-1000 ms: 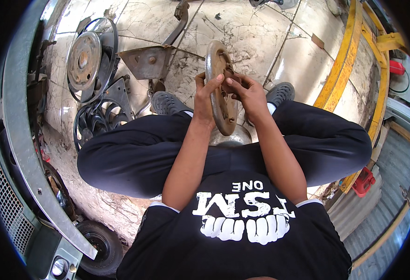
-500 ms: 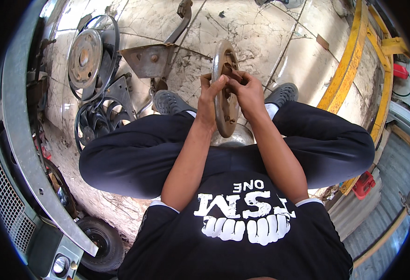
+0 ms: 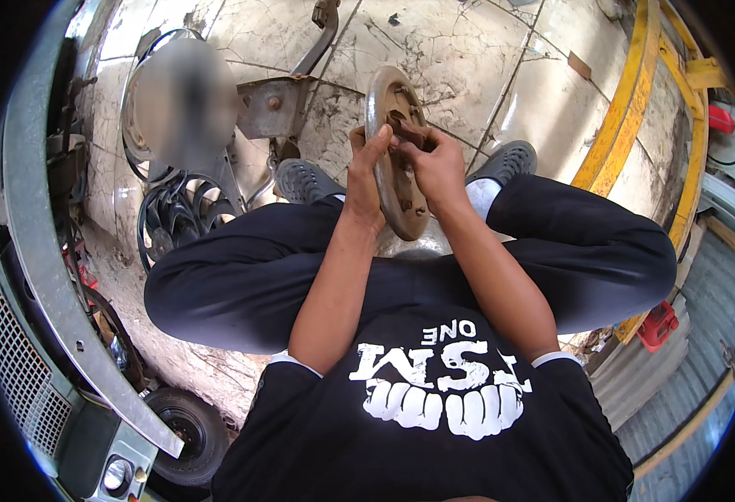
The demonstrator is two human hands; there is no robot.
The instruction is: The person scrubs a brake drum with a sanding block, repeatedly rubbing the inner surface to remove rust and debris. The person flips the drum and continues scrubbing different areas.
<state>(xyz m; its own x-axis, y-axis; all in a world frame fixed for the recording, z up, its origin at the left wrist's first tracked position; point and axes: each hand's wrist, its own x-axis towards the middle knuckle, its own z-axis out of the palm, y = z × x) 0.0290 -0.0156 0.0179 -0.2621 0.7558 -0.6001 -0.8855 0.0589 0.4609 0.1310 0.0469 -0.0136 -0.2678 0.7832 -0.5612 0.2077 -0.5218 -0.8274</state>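
Note:
A rusty, thick-rimmed round metal plate [image 3: 409, 188] stands nearly edge-on between my knees, tilted a little, with small studs on its inner face. My left hand [image 3: 367, 167] grips its left rim, thumb laid over the edge toward the centre. On the plate's right side, my right hand [image 3: 436, 163] has its fingers bent and pinched at the middle of the inner face. What lies between those fingertips is hidden. Below the plate a silvery rounded metal object [image 3: 422, 244] partly shows.
A rusty bracket [image 3: 274, 105] and a pedal-like lever [image 3: 317, 46] lie ahead on the cracked tiles. Black fan-like parts [image 3: 179, 213] are at left, below a blurred patch. A yellow frame [image 3: 627, 100] stands at right, a grey metal bar [image 3: 37, 251] and a tyre [image 3: 188, 435] at left.
The plate and both hands have shifted slightly left. My right fingers stay at the plate's middle. A blurred patch now covers the round part at upper left.

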